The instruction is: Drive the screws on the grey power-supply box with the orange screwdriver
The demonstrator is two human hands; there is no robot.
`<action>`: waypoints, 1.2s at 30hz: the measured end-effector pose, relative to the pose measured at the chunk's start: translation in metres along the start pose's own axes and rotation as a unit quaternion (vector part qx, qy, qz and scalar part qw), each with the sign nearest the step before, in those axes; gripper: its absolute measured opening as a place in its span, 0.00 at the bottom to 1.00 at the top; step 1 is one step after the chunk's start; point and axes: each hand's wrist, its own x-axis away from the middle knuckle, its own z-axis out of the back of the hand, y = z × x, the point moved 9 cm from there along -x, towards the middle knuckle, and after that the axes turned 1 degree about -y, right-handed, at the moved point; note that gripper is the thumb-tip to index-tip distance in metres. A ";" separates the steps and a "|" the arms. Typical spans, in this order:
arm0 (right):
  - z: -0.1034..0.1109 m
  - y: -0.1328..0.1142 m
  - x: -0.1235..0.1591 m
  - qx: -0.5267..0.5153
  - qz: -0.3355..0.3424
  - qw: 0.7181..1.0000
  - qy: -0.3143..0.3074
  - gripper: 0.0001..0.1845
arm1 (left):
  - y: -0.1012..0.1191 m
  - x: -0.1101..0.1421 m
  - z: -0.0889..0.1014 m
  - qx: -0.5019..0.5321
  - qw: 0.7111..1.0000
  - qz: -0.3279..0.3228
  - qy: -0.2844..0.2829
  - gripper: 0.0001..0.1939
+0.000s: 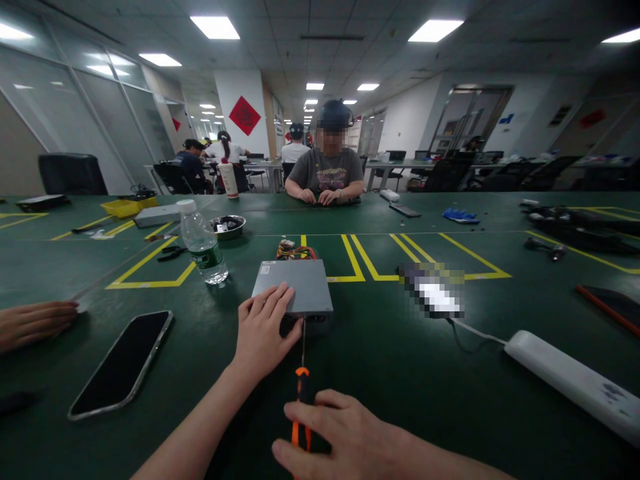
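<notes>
A grey metal computer power supply (305,283) lies on the green table in front of me, its bundle of coloured cables (295,250) at the far side. My left hand (265,327) grips it, fingers flat on the top and thumb against the near side. An orange and black screwdriver (301,383) points away from me, its shaft reaching the near side of the power supply. Around its handle are the fingers of my right hand (340,433). The screwdriver's tip is hidden at the casing edge, so I cannot tell what it touches.
A water bottle (203,243) and a metal bowl (228,227) stand beyond on the left. Nearer lies a phone (123,363); another person's hand (37,325) rests beside it. A white power strip (575,380) is at right. Another person (327,170) sits opposite.
</notes>
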 end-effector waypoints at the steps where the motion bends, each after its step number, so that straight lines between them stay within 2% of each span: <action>1: 0.003 -0.001 0.001 -0.001 0.006 1.000 0.025 0.12 | 0.000 0.000 0.000 0.000 1.000 0.001 0.000 0.22; 4: 0.004 -0.001 0.006 -0.011 0.016 0.998 0.062 0.11 | -0.001 0.000 -0.001 -0.001 1.000 0.001 -0.002 0.22; 8: -0.004 0.005 0.004 -0.025 -0.022 0.999 0.001 0.14 | 0.000 0.000 -0.001 -0.001 1.000 0.000 -0.001 0.23; 11: -0.002 0.003 0.001 -0.013 -0.009 1.000 -0.011 0.15 | 0.001 0.000 0.000 0.000 1.000 -0.002 0.002 0.23; 16: 0.014 -0.001 0.001 -0.012 0.022 0.995 0.101 0.16 | 0.000 0.000 -0.001 -0.004 1.000 0.000 -0.002 0.23; 19: 0.016 0.002 0.002 -0.021 0.000 0.992 0.127 0.19 | 0.001 0.001 0.000 -0.004 1.000 -0.001 -0.002 0.22; 21: 0.014 0.003 0.001 -0.015 -0.012 0.994 0.106 0.20 | 0.001 0.001 0.000 -0.004 1.000 -0.001 -0.001 0.22; 24: 0.008 0.000 0.000 0.007 -0.005 0.997 0.075 0.16 | 0.001 0.000 0.001 -0.003 1.000 -0.002 0.003 0.22; 31: 0.010 0.000 0.006 -0.015 -0.002 0.993 0.119 0.13 | 0.001 -0.001 0.003 0.000 1.000 -0.002 0.004 0.23; 36: -0.001 0.001 0.007 -0.015 -0.008 0.999 0.050 0.12 | 0.001 -0.001 0.003 0.003 1.000 0.000 0.006 0.23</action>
